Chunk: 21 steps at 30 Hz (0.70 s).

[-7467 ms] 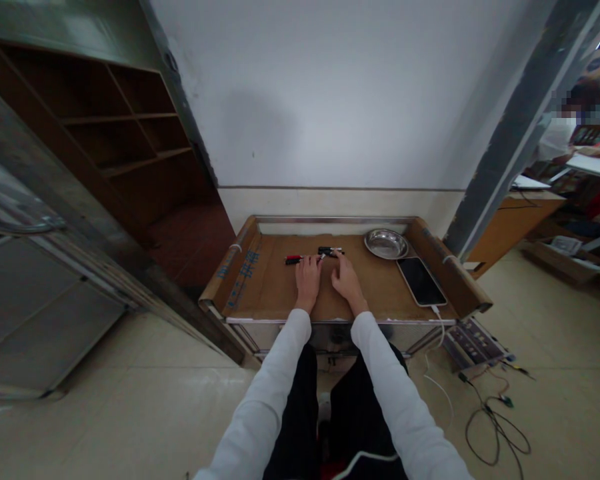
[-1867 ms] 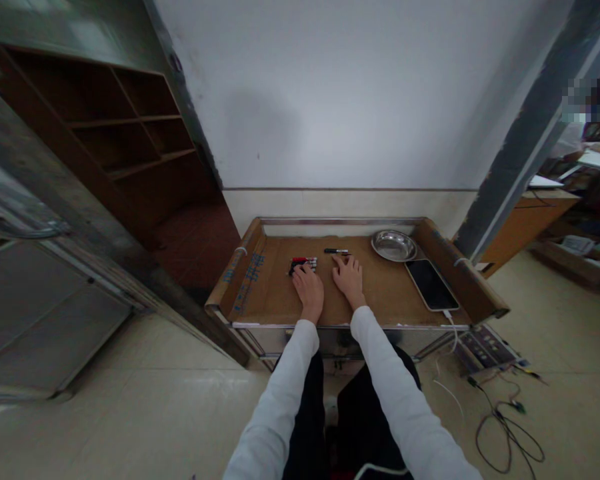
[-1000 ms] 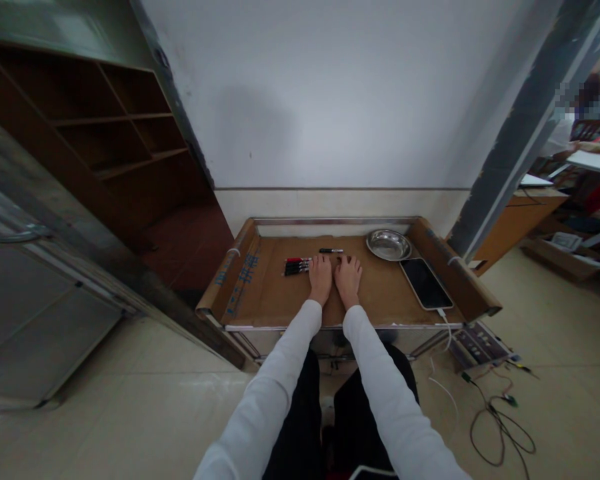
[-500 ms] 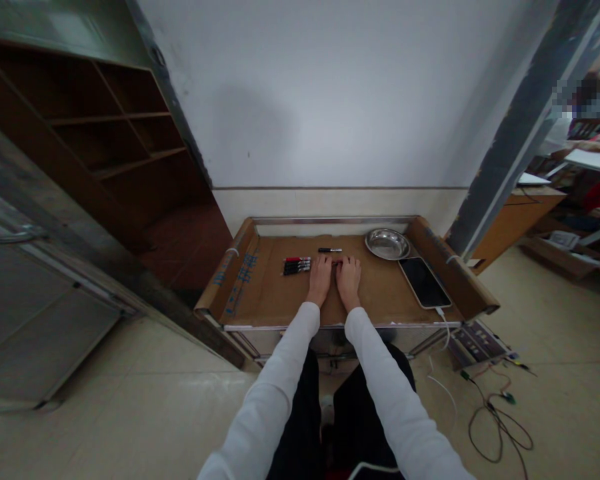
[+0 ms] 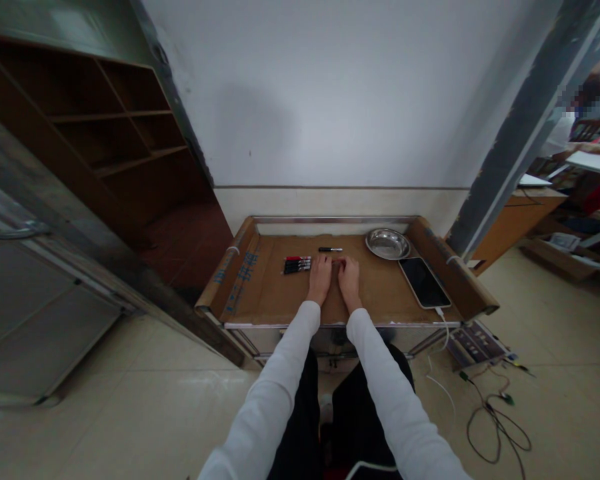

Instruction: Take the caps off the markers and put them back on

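Note:
My left hand (image 5: pixel 321 273) rests low over the brown cardboard, fingers bent and close together, just right of a row of several pens (image 5: pixel 297 266), one red and the rest black. Close beside it, my right hand (image 5: pixel 349 275) has its fingers curled inward. A thin reddish pen-like thing (image 5: pixel 337 261) shows in the gap between both hands' fingertips; the fingers hide most of it. Beyond the hands lies a single black pen (image 5: pixel 330 250), untouched.
The cardboard-lined cart top (image 5: pixel 270 300) has raised sides. At its right are a round metal dish (image 5: pixel 387 244) and a phone (image 5: pixel 425 283) with a white cable. A power box (image 5: pixel 480 343) and looped wires (image 5: pixel 497 427) lie on the floor. A wall (image 5: pixel 350 100) stands behind.
My right hand has curled its fingers in a little more and shifted very slightly. My left hand, the pens, the dish and the phone stay in place.

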Each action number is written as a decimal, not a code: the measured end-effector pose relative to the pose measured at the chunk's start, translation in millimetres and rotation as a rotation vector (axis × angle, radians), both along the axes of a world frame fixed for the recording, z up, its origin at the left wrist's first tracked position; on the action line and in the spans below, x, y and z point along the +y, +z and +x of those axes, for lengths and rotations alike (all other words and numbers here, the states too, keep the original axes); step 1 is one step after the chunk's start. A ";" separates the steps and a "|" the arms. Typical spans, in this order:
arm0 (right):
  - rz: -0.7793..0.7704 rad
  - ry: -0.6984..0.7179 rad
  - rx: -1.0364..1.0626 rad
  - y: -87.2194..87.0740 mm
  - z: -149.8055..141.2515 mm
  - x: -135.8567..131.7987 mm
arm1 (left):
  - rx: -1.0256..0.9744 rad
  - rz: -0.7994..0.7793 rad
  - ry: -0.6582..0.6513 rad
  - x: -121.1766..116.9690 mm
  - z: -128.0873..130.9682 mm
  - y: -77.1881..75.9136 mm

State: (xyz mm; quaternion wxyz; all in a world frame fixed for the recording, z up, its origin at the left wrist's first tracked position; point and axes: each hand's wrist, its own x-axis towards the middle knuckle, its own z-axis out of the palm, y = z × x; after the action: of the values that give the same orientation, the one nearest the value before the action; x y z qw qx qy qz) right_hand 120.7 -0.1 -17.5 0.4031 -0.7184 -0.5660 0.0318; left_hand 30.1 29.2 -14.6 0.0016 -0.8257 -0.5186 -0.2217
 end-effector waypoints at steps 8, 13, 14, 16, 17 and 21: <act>-0.121 -0.427 -0.099 11.2 -13.0 -12.5 | -0.026 -0.034 0.022 4.6 2.1 -1.7; -0.169 -0.321 -0.183 8.3 -13.0 -12.2 | -0.046 -0.027 0.024 2.9 1.6 0.5; -0.173 -0.308 -0.188 7.8 -12.3 -12.2 | -0.050 -0.031 0.025 2.3 1.3 1.1; -0.180 -0.293 -0.196 7.4 -10.9 -12.7 | -0.061 -0.037 0.028 1.2 0.6 2.1; -0.183 -0.288 -0.200 7.4 -10.3 -13.0 | -0.067 -0.036 0.023 0.9 0.2 2.4; -0.196 -0.264 -0.204 7.3 -8.1 -13.1 | -0.097 -0.020 -0.019 0.3 -1.2 3.5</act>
State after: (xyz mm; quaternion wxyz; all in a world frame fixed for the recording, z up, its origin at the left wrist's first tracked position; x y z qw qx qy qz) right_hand 112.6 -13.2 -10.2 0.2726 -0.8218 -0.4988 -0.0392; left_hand 28.9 29.4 -11.1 -0.0342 -0.8188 -0.5126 -0.2563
